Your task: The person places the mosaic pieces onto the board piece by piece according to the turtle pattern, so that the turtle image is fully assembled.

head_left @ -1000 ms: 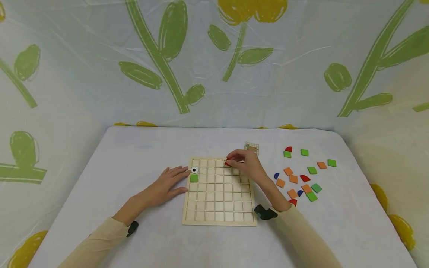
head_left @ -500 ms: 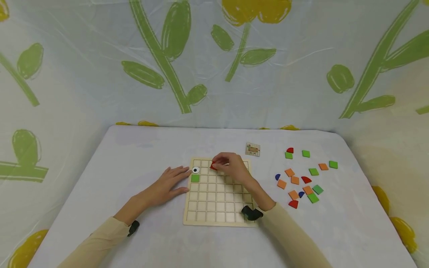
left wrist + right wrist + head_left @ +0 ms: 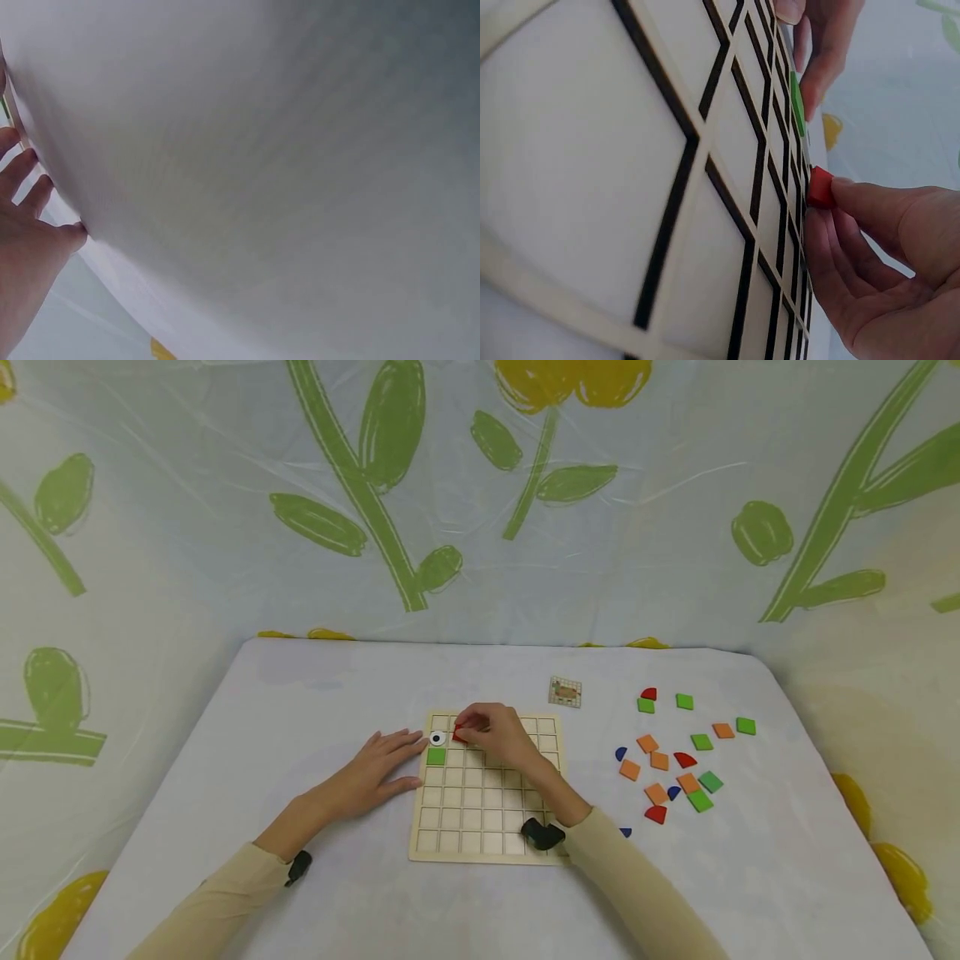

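Note:
The wooden grid board [image 3: 492, 857] lies on the table, a round white eye piece [image 3: 437, 738] and a green square [image 3: 436, 757] in its left column. My right hand [image 3: 501, 737] pinches a red piece [image 3: 458, 733] between thumb and fingers over the board's upper left part, just right of the eye piece. In the right wrist view the red piece [image 3: 822, 187] is between thumb and fingertips, close to the grid. My left hand [image 3: 372, 777] rests with fingers spread at the board's left edge; the left wrist view shows this hand [image 3: 34, 232] with fingers extended.
Loose green squares [image 3: 701, 742], orange squares [image 3: 630, 769], red quarter-rounds [image 3: 656, 814] and blue half-rounds [image 3: 621, 753] lie scattered right of the board. A small printed card [image 3: 565, 692] is behind the board. The right sleeve [image 3: 637, 885] crosses the table's front right area.
My right hand has moved left across the board's upper part with the red piece, uncovering the printed card. Another blue piece now shows beside the right sleeve. The left hand stays put.

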The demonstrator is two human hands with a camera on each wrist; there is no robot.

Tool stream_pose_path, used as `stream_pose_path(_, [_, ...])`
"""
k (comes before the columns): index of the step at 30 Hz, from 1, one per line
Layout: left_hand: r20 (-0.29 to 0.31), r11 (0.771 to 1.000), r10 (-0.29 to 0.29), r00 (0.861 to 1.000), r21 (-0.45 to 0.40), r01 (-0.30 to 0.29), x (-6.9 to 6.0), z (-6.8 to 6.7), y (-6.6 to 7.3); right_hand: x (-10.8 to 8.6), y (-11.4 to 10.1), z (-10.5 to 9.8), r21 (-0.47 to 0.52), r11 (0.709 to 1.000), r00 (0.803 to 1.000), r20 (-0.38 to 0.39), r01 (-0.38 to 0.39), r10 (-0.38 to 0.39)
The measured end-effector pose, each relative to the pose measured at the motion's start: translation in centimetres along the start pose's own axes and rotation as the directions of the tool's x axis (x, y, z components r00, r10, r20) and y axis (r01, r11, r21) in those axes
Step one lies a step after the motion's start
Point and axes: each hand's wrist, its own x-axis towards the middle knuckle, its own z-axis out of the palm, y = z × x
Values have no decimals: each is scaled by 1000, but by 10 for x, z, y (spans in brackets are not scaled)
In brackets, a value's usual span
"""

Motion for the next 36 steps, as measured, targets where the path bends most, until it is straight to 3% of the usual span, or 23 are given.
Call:
stream_pose_path(8, [-28,999,37,999,6,-37,0,-1,2,3,-1,5,-16,1000,999,37,26,-25])
stream_pose_path(25, [-27,999,36,999,4,-36,2,2,0,0,-9,9,-129,990,996,48,-64,70])
stream_pose_path(36, [-51,999,43,998,11,-43,0,3,-1,0,-5,10,-126,992,999,46,-10,16])
